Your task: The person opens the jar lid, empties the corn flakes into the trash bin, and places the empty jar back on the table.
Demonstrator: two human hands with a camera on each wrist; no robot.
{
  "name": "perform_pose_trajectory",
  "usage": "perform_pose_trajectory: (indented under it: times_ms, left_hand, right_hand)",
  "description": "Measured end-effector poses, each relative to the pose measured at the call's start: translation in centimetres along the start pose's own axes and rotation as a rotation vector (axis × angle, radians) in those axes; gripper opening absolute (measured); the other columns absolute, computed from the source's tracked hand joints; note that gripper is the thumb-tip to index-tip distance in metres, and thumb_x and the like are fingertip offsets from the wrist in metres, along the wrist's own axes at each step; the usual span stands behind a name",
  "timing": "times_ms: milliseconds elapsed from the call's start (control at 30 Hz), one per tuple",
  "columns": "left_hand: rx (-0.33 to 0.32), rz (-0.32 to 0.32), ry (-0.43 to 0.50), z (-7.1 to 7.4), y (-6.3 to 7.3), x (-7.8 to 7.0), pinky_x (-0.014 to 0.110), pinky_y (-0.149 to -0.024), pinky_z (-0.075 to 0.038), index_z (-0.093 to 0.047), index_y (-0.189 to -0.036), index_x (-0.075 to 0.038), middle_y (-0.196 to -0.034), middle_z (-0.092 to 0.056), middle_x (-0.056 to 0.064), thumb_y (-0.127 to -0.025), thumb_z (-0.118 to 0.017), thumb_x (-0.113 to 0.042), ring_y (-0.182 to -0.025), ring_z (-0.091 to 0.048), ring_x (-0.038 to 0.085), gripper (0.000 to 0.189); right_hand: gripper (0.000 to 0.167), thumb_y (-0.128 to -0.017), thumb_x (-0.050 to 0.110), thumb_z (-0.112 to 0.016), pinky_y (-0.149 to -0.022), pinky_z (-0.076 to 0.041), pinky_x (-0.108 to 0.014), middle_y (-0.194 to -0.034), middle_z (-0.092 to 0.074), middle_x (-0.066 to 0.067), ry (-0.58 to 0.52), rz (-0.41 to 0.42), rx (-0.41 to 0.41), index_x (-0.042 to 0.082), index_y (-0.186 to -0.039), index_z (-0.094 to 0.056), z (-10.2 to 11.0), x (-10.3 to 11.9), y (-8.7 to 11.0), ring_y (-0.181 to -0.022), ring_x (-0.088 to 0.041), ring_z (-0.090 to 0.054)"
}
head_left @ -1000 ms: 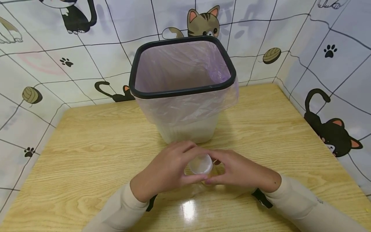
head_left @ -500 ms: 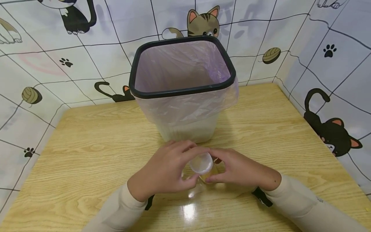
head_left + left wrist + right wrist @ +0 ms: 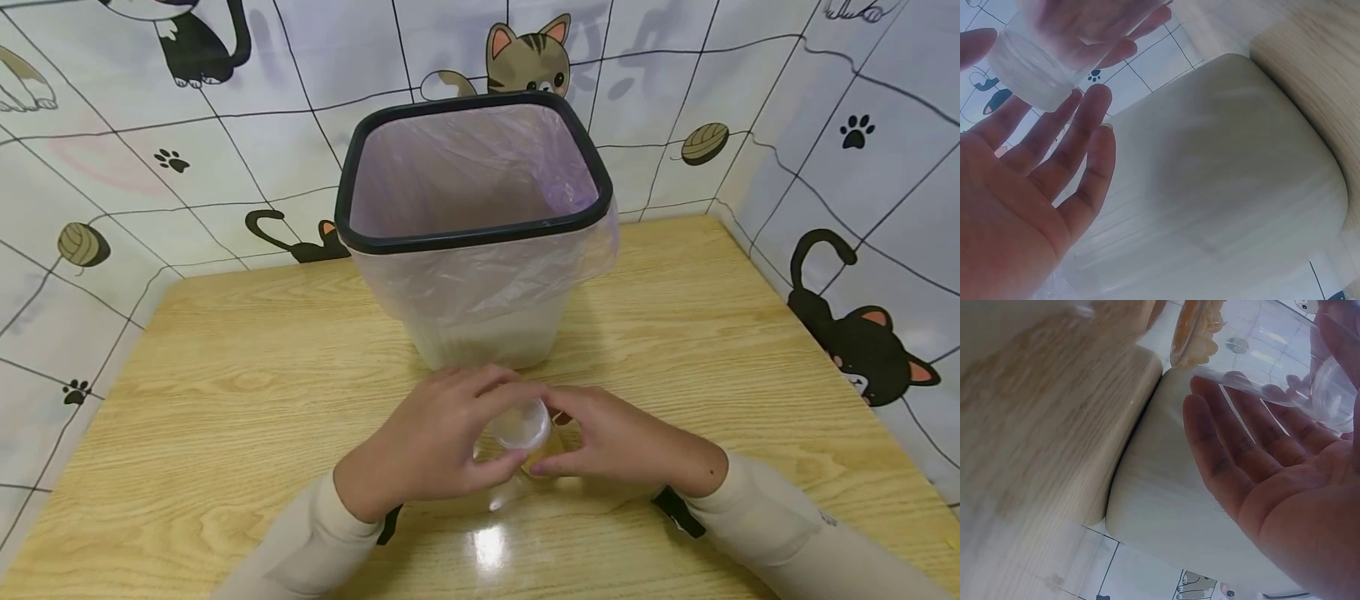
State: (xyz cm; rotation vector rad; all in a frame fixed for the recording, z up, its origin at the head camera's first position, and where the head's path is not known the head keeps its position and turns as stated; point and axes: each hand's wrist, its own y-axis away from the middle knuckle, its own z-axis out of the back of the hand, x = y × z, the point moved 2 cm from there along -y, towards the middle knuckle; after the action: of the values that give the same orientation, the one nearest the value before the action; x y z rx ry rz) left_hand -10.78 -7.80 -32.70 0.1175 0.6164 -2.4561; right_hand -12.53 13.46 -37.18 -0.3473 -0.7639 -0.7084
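Observation:
A clear jar (image 3: 1260, 347) stands upright on the table between my hands, in front of the bin. Pale yellow pieces (image 3: 1205, 337) lie at its bottom. My left hand (image 3: 431, 442) comes from the left and pinches the round translucent lid (image 3: 522, 423) between thumb and fingers; in the left wrist view the lid (image 3: 1032, 72) sits between thumb and fingertips. From the other side, my right hand (image 3: 618, 437) holds the jar's body, its thumb at the near side. Fingers of the right hand (image 3: 1241, 434) run behind the clear wall in the right wrist view.
Right behind the hands stands a waste bin (image 3: 491, 337) with a black rim (image 3: 472, 242) and a thin pinkish bag liner (image 3: 480, 287) folded over it. The wooden table (image 3: 247, 400) meets cat-patterned walls (image 3: 300, 150) at the back and sides.
My left thumb has slid away from the right thumb along the lid's near edge, and shifted slightly back since. The right hand, jar and bin stay in place.

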Motion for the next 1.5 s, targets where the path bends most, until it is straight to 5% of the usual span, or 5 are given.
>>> perform_pose_trajectory:
  times_ms: [200, 567, 867, 1133, 1500]
  left_hand:
    - [0.04, -0.014, 0.034, -0.07, -0.29, -0.31, 0.034, -0.095, -0.051, -0.062, -0.132, -0.022, -0.126, -0.064, -0.01, -0.088, -0.07, -0.036, -0.112, -0.063, 0.01, 0.047]
    - [0.039, -0.023, 0.027, -0.14, 0.06, -0.11, 0.031, -0.093, -0.051, -0.06, -0.135, -0.024, -0.117, -0.064, -0.01, -0.086, -0.073, -0.041, -0.105, -0.063, 0.008, 0.054]
    - [0.051, -0.022, 0.037, 0.26, 0.3, 0.16, 0.031, -0.09, -0.052, -0.057, -0.138, -0.025, -0.117, -0.064, -0.009, -0.076, -0.073, -0.026, -0.101, -0.062, 0.009, 0.064]
    - [0.044, -0.025, 0.032, 0.12, 0.18, 0.13, 0.03, -0.082, -0.052, -0.059, -0.136, -0.025, -0.112, -0.064, -0.008, -0.08, -0.074, -0.032, -0.091, -0.062, 0.008, 0.058]
    - [0.042, -0.044, 0.039, -0.28, -0.02, -0.12, 0.032, -0.091, -0.051, -0.06, -0.134, -0.023, -0.122, -0.063, -0.009, -0.086, -0.073, -0.035, -0.11, -0.061, 0.009, 0.052]
  right_hand:
    - [0.065, -0.085, 0.05, -0.074, -0.095, -0.055, -0.037, -0.131, -0.064, 0.011, -0.002, -0.005, 0.014, 0.025, -0.14, -0.053, -0.1, 0.08, -0.06, -0.113, -0.01, -0.063]
    - [0.066, -0.084, 0.049, -0.075, -0.094, -0.055, -0.035, -0.131, -0.065, 0.007, 0.037, 0.012, 0.005, 0.022, -0.14, -0.053, -0.31, -0.01, -0.01, -0.113, -0.009, -0.063]
    - [0.068, -0.082, 0.044, -0.079, -0.094, -0.055, -0.032, -0.131, -0.065, 0.009, 0.011, 0.021, 0.012, 0.024, -0.141, -0.052, -0.13, -0.09, -0.26, -0.114, -0.006, -0.062]
    - [0.071, -0.082, 0.049, -0.077, -0.095, -0.055, -0.034, -0.135, -0.063, 0.009, 0.021, 0.013, 0.011, 0.021, -0.142, -0.052, -0.1, 0.11, -0.09, -0.116, -0.009, -0.063]
    - [0.066, -0.084, 0.05, -0.075, -0.095, -0.055, -0.036, -0.133, -0.063, 0.012, 0.033, 0.0, 0.004, 0.024, -0.14, -0.053, -0.22, 0.07, 0.23, -0.115, -0.008, -0.062]
